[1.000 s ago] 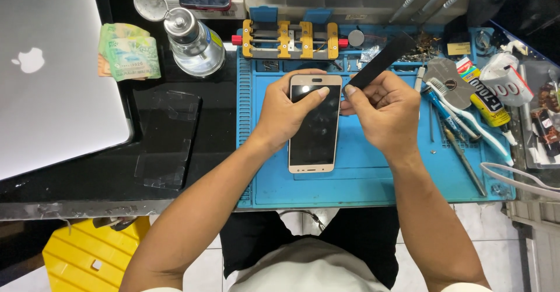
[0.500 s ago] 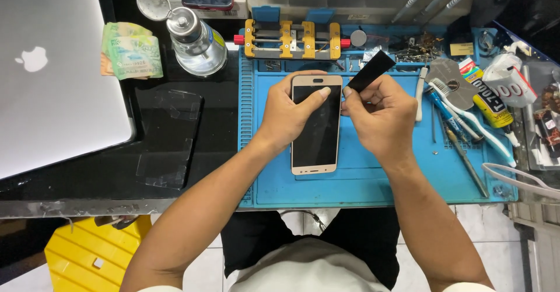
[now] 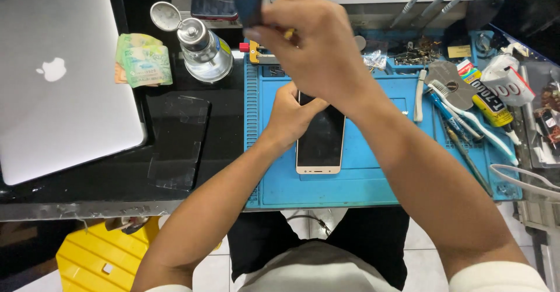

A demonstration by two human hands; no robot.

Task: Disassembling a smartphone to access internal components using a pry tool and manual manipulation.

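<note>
The left hand [image 3: 294,114] grips the gold smartphone [image 3: 319,143]; the right hand [image 3: 306,41] pinches a dark card [image 3: 249,9]; it could topple the solvent bottle [image 3: 204,50] nearby.

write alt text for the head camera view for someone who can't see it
A person's left hand steadies a gold-edged phone on a blue work mat, while the right hand lifts a small dark card towards a glass bottle. A silver laptop lies at the left, tools at the right.
</note>
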